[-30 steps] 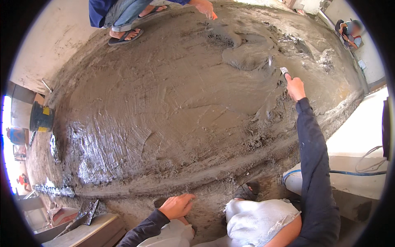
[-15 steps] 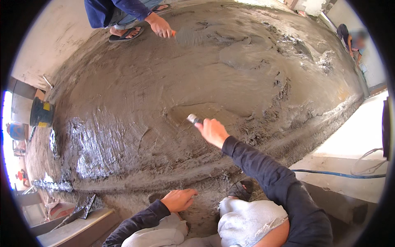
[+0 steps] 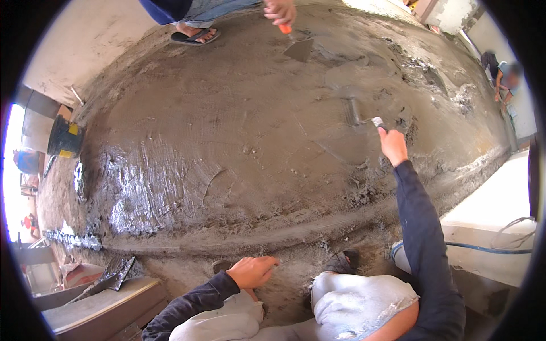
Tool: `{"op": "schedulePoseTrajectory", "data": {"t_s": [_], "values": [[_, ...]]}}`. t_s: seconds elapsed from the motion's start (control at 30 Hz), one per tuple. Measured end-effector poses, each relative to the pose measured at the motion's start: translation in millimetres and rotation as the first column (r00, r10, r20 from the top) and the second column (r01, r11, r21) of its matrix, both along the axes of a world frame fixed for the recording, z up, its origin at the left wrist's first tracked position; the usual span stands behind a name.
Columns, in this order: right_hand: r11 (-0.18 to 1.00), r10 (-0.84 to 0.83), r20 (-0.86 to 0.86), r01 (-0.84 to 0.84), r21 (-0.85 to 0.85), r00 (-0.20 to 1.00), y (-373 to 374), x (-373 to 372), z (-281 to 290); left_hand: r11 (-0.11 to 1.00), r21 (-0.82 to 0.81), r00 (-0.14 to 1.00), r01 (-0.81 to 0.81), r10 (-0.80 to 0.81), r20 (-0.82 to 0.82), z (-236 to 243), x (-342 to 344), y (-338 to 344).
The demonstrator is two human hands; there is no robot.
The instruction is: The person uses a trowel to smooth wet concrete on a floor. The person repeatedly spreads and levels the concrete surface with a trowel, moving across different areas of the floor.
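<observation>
My right hand [image 3: 393, 146], arm stretched forward, is closed around the handle of a trowel [image 3: 376, 121]. The trowel's blade is against the wet grey mortar [image 3: 273, 119] right of centre, beside a raised patch. Near my left knee, my left hand [image 3: 252, 273] holds nothing; its fingers point to the right, with the index finger stretched out. Across the mortar, a co-worker's hand [image 3: 279, 10] grips an orange-handled pointing trowel [image 3: 298, 50] with its triangular blade on the surface.
A dark bucket [image 3: 66, 136] stands at the left edge. Another mortar-caked trowel [image 3: 118, 273] lies at lower left, by a wooden board [image 3: 102, 304]. A second person [image 3: 503, 82] crouches at far right. A blue hose [image 3: 483, 249] runs at right. Rougher mortar lumps lie at upper right.
My right hand has swept the trowel to the right and farther away across the mortar. The co-worker's hand and trowel have also moved right. My left hand stays near the knee.
</observation>
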State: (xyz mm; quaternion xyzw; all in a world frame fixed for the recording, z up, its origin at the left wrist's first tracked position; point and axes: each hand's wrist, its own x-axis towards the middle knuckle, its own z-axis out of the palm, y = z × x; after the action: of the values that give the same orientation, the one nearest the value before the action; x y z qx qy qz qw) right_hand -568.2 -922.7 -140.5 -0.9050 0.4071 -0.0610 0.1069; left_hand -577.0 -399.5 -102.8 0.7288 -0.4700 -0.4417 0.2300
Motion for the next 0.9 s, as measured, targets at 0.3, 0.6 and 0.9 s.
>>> {"op": "schedulePoseTrajectory", "data": {"t_s": [0.3, 0.6, 0.9], "values": [[0.905, 0.176, 0.207, -0.241, 0.352, 0.963, 133, -23, -36, 0.991, -0.052, 0.990, 0.127, -0.123, 0.066, -25, 3, 2], [0.933, 0.225, 0.132, -0.253, 0.257, 0.965, 136, -22, -46, 0.991, 0.032, 0.989, 0.132, -0.134, 0.062, -14, 1, 15], [0.666, 0.503, 0.285, -0.576, 0.475, 0.816, 277, 25, -8, 1.000, -0.003, 1.000, 0.002, -0.002, -0.004, -1, 2, 31]]}}
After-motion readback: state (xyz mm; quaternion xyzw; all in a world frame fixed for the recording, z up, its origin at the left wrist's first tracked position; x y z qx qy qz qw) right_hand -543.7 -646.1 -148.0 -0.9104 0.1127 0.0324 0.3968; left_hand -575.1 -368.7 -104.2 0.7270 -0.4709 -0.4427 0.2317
